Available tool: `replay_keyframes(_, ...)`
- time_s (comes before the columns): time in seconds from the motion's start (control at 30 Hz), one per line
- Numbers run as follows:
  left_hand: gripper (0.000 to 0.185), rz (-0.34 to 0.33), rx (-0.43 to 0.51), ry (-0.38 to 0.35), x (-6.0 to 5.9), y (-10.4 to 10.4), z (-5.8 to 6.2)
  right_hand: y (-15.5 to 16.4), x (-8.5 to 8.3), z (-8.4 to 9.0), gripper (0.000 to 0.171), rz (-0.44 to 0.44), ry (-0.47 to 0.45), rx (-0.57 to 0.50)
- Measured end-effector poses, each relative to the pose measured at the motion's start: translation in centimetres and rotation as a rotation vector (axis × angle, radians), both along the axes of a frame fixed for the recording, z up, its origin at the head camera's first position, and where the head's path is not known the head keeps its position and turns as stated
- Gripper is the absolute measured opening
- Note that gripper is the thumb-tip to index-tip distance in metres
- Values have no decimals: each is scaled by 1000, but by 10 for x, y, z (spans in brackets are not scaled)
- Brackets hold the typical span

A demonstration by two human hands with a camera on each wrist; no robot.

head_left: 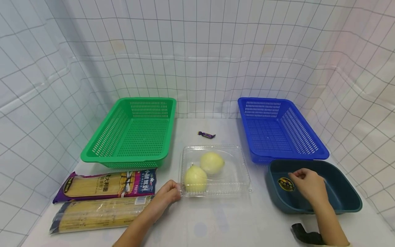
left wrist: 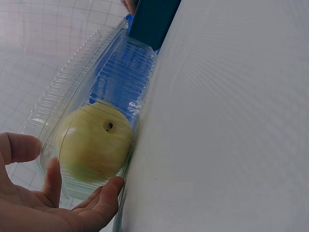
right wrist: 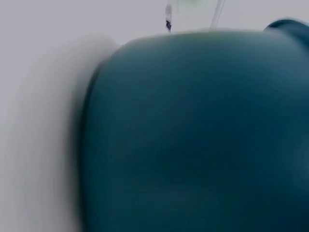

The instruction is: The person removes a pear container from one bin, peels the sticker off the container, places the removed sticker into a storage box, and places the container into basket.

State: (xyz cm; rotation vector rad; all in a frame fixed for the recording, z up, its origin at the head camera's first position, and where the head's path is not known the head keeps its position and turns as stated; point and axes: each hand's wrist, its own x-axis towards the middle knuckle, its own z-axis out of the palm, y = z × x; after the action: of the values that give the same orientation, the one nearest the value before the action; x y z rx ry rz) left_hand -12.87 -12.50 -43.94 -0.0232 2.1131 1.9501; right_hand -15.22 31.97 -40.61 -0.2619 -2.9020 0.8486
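Note:
My left hand (head_left: 168,193) is at the near left corner of a clear plastic clamshell box (head_left: 232,171), its thumb and fingers around the corner edge in the left wrist view. Two pale yellow-green round fruits, one at the front (head_left: 195,179) and one behind (head_left: 212,162), lie inside. My right hand (head_left: 311,187) reaches into a dark teal basin (head_left: 342,195), fingers bent and thumb near the fingertips. Close to the thumb is a round black-and-yellow label (head_left: 286,184). Whether those fingertips hold anything is hidden. The right wrist view shows only the blurred basin wall (right wrist: 193,135) and surroundings.
A green basket (head_left: 140,137) stands at back left, a blue basket (head_left: 271,133) at back right. Two pasta packs (head_left: 106,185) lie at left. A wrapped candy (head_left: 206,135) lies behind the box. A black bent tube-like piece (head_left: 303,235) is beside my right forearm.

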Motion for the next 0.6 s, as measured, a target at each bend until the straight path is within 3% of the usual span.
replay_keyframes(0.37,15,2,-3,1,1,0,0,-28,11,17,41,60,46,-73)
replay_keyframes(0.6,14,6,-5,-1,1,0,0,-49,15,24,35,102,95,-96)
